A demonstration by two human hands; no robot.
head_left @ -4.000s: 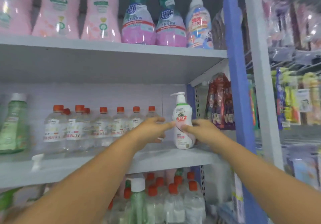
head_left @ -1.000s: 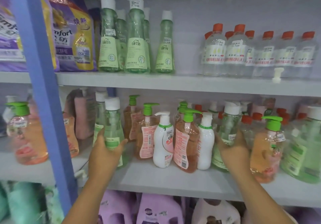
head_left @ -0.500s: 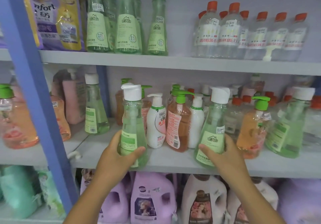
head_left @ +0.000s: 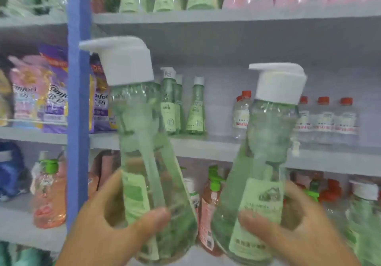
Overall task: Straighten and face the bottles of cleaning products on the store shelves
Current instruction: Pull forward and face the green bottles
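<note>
Nearest: the left hand (head_left: 115, 220) grips the lower body of a green pump bottle (head_left: 148, 162), thumb across its front, fingers curled behind. The right hand (head_left: 288, 224) grips a second green pump bottle (head_left: 259, 175) likewise. Both bottles are held off the shelf, tops leaning apart, bases nearly touching. Behind, the middle shelf (head_left: 216, 144) carries slim green bottles (head_left: 183, 104) and clear orange-capped bottles (head_left: 329, 119). A blue upright (head_left: 78, 100) stands left.
</note>
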